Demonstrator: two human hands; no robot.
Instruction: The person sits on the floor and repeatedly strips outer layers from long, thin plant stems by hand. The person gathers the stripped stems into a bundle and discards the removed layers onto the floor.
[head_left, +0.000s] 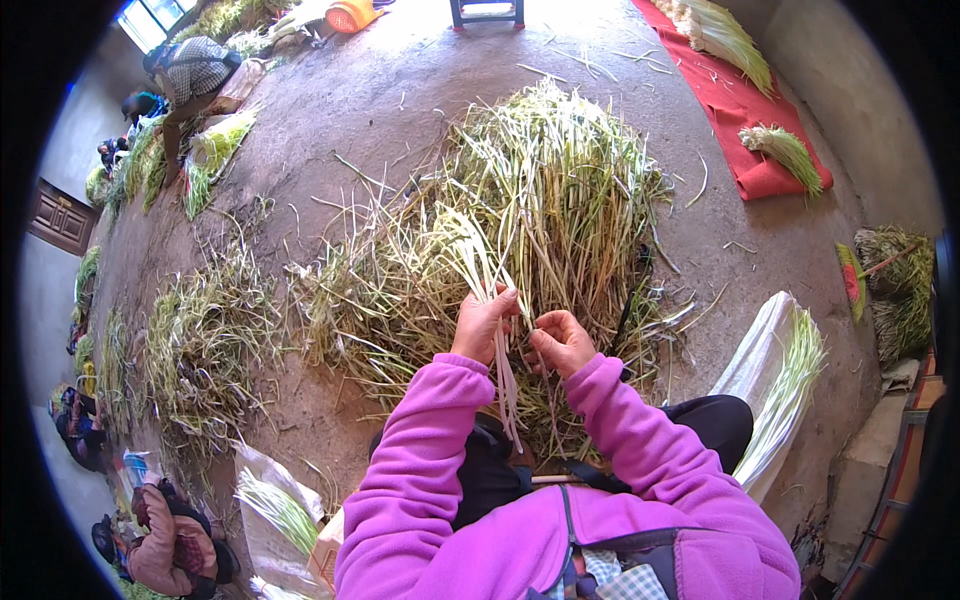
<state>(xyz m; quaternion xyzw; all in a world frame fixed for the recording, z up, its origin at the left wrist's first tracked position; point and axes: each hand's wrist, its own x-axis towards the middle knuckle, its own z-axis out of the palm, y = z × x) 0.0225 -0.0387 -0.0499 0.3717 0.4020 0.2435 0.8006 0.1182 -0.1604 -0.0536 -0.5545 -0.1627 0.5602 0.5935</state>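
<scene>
Several pale, peeled plant stalks (474, 251) are held in my left hand (486, 322), their ends hanging down past my wrist. Close by on the right, my right hand (561, 343) pinches a thin stalk between thumb and fingers; a dark, withered strand hangs below it. Both hands are above a large heap of green and yellowed stalks (570, 195) on the floor in front of me. Cleaned pale stalks (787, 397) lie on a white woven sack (754, 352) to my right. Another small bundle (277, 506) rests on a sack (262, 551) at my lower left.
Tangled stalk waste (214, 352) lies on the floor to the left. Bundles (780, 150) rest on a red cloth (712, 97) at the upper right. A person in a checked shirt (199, 71) bends at the upper left; another person (169, 536) sits at the lower left.
</scene>
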